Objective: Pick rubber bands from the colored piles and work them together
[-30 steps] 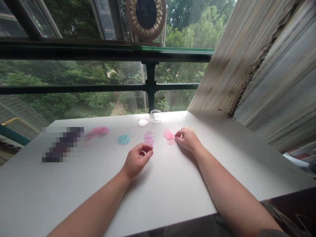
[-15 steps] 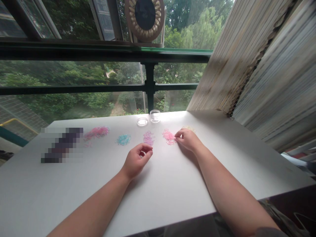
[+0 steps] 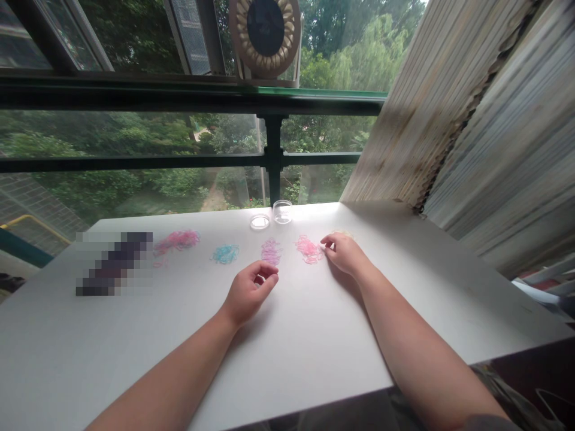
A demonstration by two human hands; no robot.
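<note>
My left hand rests on the white table, fingers curled and thumb apart, holding nothing visible, just below a purple pile of small bands. At the right edge of a pink pile is my right hand, its thumb and forefinger slightly apart with nothing seen between them. Behind it, a pale yellow pile is partly hidden. A blue pile and a larger mixed pink pile lie to the left.
A clear round container and a shallow clear dish stand at the back of the table. A blurred dark object lies at the left. Behind are a window railing, a round fan-like object and a curtain.
My right hand has shifted slightly right, off the edge of the pink pile, and its fingertips have parted. My left hand has stayed in place.
</note>
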